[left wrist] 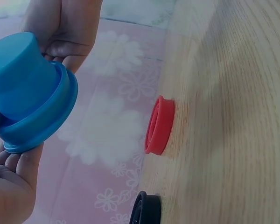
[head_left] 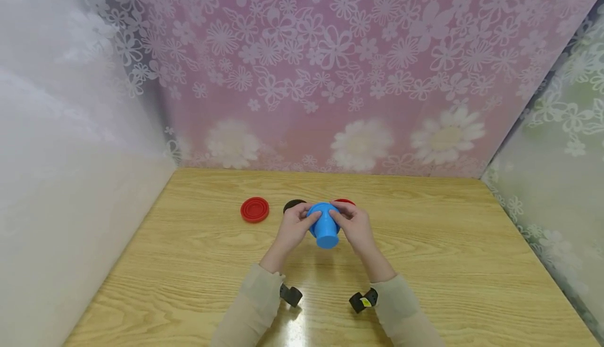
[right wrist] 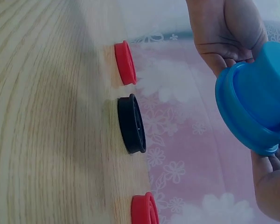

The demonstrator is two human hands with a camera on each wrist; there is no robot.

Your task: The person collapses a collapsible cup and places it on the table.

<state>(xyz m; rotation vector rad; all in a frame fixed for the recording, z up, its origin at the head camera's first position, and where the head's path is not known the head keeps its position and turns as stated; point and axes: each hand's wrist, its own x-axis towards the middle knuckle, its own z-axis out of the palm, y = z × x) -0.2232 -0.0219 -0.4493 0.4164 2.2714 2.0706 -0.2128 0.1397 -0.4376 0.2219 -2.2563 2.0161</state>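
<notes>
A blue collapsible silicone cup (head_left: pixel 326 227) is held up above the wooden table, drawn out into a stepped shape with its wide rim away from me and its narrow base toward me. My left hand (head_left: pixel 291 227) grips the rim on one side, thumb on the cup's wall. On the opposite side my right hand (head_left: pixel 356 227) holds it the same way. Both wrist views show the blue cup (left wrist: pixel 28 79) between the two hands, fingers under the rim (right wrist: pixel 240 116). Its inside is hidden.
Behind the cup on the table (head_left: pixel 189 263) lie a flat red collapsed cup (head_left: pixel 255 209) at left, a black one (right wrist: pixel 130 123) in the middle and another red one (left wrist: pixel 160 126) at right. Flowered sheets (head_left: pixel 302 74) enclose the table's back and sides.
</notes>
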